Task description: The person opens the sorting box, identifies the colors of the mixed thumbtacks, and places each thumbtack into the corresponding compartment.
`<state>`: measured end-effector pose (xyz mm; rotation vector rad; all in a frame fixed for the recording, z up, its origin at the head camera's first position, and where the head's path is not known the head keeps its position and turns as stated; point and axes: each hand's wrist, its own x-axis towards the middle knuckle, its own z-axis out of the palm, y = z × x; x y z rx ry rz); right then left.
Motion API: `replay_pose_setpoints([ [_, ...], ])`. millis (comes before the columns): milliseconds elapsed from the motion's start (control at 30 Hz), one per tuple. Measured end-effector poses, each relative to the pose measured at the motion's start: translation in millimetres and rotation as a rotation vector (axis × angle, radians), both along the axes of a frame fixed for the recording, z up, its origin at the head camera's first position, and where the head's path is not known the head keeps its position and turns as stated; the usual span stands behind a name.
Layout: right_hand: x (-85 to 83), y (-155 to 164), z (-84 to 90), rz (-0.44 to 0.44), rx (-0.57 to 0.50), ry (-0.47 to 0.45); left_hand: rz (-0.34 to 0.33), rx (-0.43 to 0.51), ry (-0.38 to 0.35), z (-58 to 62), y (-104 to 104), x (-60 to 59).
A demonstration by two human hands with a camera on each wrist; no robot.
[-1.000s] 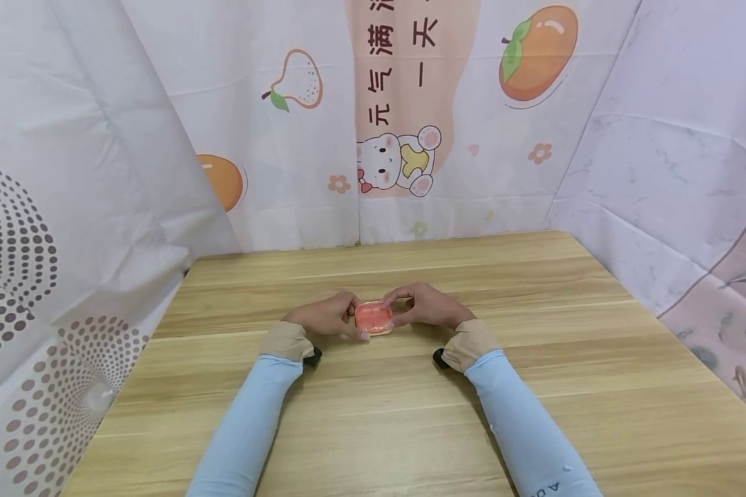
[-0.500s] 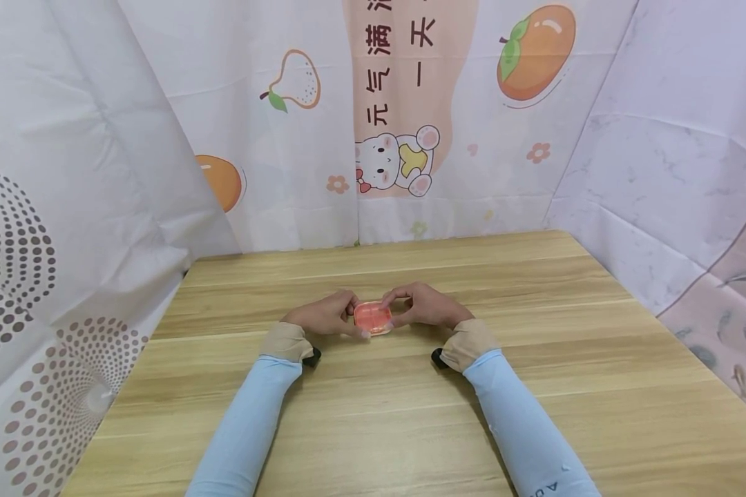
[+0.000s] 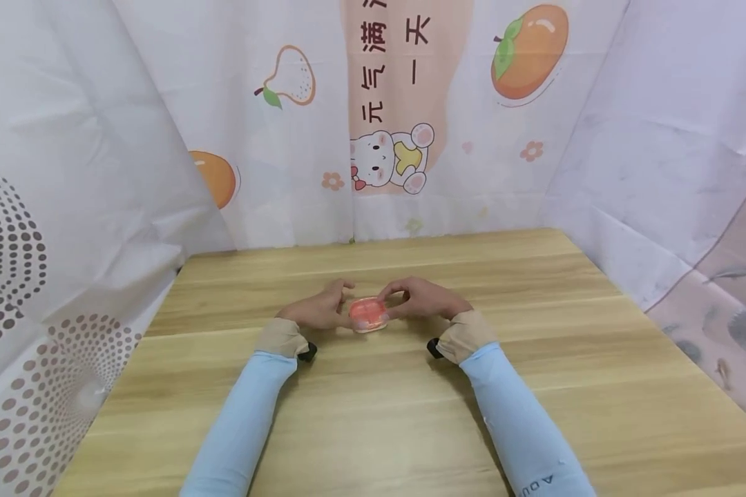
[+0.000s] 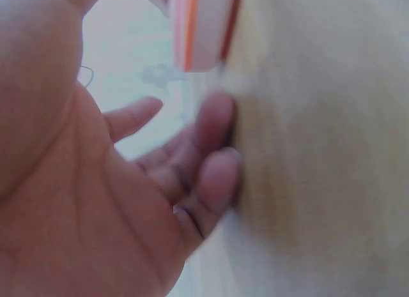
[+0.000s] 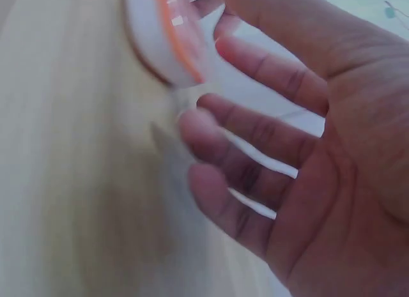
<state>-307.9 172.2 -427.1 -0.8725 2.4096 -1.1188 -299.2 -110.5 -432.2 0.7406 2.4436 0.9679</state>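
A small pink-orange box (image 3: 369, 314) with rounded corners is held between both hands over the middle of the wooden table (image 3: 379, 421). My left hand (image 3: 320, 310) pinches its left edge, and the other fingers (image 4: 214, 150) hang loose below. My right hand (image 3: 423, 300) grips the right edge with thumb and forefinger. Its remaining fingers (image 5: 255, 137) are spread and free. In the left wrist view the box (image 4: 201, 29) shows edge-on just above the wood. In the right wrist view the box (image 5: 160, 35) is tilted. The pinching fingertips are mostly out of frame.
Printed cloth walls close in the table on the left (image 3: 68, 207), back (image 3: 398, 138) and right (image 3: 671, 193). Bare wood lies in front of, behind and to both sides of the hands.
The box has tipped up a little between the hands, and the left hand's free fingers have spread outward. Both hands stay at the same spot on the table.
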Motion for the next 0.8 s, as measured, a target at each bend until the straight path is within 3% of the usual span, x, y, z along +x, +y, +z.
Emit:
replay_pose_setpoints([
  [167,0.1,4,4.5,-0.026,0.040,0.017,0.068,-0.059,0.083,-4.6,0,7.7],
  [367,2.2,-3,-2.3,0.002,0.090,0.031,0.031,-0.126,0.210,-3.6,12,18.2],
  [533,3.5,-12,-15.5,0.010,0.113,0.052,0.044,-0.101,0.213,-9.4,15,15.8],
  [667,2.1,-14,-22.0,0.022,0.155,0.067,0.037,-0.094,0.167,-19.5,11,12.1],
  [800,-9.0,-10,-13.6,0.021,0.261,0.086,0.054,-0.109,0.163,-23.8,8,-6.2],
])
